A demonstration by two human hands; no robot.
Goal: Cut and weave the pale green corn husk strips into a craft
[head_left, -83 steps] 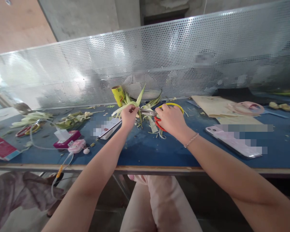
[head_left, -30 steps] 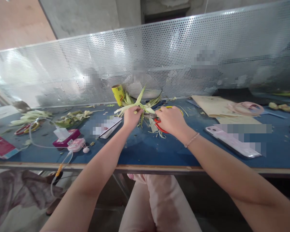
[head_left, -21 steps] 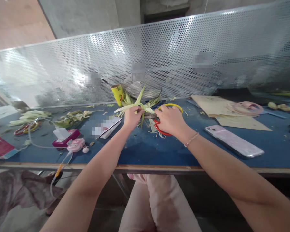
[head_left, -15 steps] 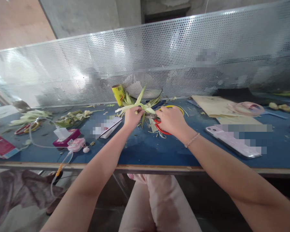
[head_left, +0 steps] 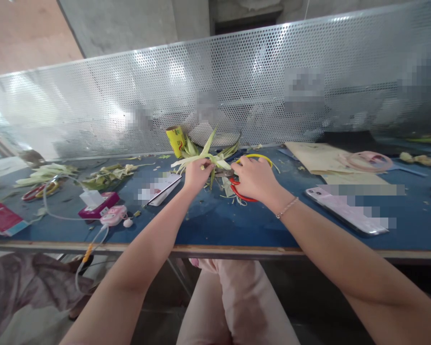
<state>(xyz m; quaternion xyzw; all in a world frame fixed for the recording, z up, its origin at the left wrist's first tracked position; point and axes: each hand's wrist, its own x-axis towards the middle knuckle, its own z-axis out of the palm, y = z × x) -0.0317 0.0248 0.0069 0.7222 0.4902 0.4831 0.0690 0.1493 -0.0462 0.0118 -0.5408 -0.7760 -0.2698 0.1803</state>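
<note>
My left hand [head_left: 198,175] pinches a bunch of pale green corn husk strips [head_left: 207,147], whose long pointed leaves fan out above my fingers. In my right hand [head_left: 255,175] is a pair of scissors [head_left: 243,192] with red and yellow handles. The blades reach left to the husk beside my left fingertips, and my fingers hide part of the handles. Thin husk scraps lie on the table under both hands. Behind the husk, a yellow wrapped tube [head_left: 175,141] leans at the foot of a perforated metal panel [head_left: 215,76].
One phone [head_left: 163,189] lies left of my hands, another [head_left: 345,211] at the right. A purple box [head_left: 99,203] with a charger and white cable, more husks [head_left: 46,172] and a second pair of scissors [head_left: 39,191] lie left. Brown paper [head_left: 309,155] spreads at the back right.
My right hand has shifted slightly, and the scissors' red and yellow handles sit a little wider apart. My left hand keeps its place on the husk.
</note>
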